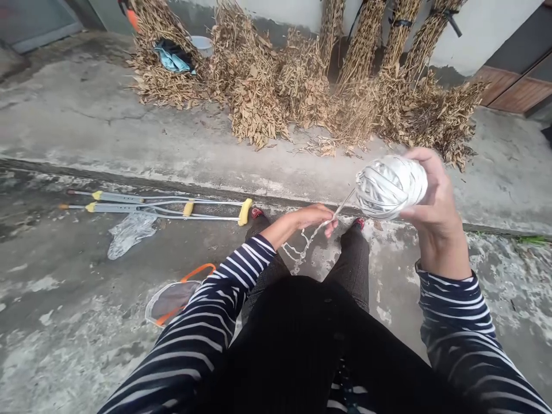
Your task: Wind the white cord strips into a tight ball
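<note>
My right hand [431,201] grips a large ball of shiny white-and-silver plastic strip [390,187] from below and behind, its fingers curving up the far side. A thin twisted white cord [307,242] runs from the ball down past my left hand [313,221] and hangs in loose kinks above the concrete. My left hand pinches that cord between its fingers, a short way from the ball. Its lower end is hidden from view near my legs.
A pair of aluminium crutches [159,206] with yellow grips lies on the concrete to my left, beside a crumpled clear plastic bag [131,233]. An orange-rimmed mesh item [175,299] lies near my left knee. Bundles of dried plants [302,86] stand beyond a low concrete step [181,181].
</note>
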Demonstrator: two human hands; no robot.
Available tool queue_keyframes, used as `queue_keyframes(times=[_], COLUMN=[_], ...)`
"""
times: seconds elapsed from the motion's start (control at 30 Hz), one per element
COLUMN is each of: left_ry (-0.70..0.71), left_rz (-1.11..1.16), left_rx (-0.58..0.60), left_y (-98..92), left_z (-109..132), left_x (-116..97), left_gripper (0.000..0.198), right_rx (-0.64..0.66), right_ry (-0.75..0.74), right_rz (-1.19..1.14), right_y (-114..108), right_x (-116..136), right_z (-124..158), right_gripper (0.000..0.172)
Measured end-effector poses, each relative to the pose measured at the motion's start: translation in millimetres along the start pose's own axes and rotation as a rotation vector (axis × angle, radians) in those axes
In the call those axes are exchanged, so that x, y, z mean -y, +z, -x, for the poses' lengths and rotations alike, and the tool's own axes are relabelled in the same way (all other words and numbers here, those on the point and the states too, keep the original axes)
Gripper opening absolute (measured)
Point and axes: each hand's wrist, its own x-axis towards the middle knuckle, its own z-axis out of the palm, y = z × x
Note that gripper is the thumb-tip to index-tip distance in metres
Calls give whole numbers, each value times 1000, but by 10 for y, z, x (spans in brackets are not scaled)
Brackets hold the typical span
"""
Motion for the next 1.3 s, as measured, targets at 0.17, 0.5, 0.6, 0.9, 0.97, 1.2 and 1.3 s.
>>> queue_keyframes(times=[0.17,0.5,0.6,0.9,0.97,1.2,1.3], left_ry=[55,58,77,160,169,206,258], left_rz=[-399,-9,163,382,391,412,425], left_rx=[-225,-222,-13,47,48,-53,-107], left_y=[9,107,193,462,520,504,415], left_z=[-185,-178,-14,373,382,531,615], left_x=[-381,-588,-453,-320,-352,-488,-535], left_gripper=[18,8,37,53,51,46,39], right_rx=[32,-46,-50,-71,-75,-64,15], right_ry=[-31,-123,-125,-162,-183,-89,13], right_rz=[30,-93,-13,295,351,487,444], right_y=[130,203,141,-95,-29,146,192], right_x=[138,208,124,-405,-527,-1091,-1246], right_z=[-219,-685,-761,-725,-671,-367,-166], right_gripper=[79,66,63,72,71,64,60])
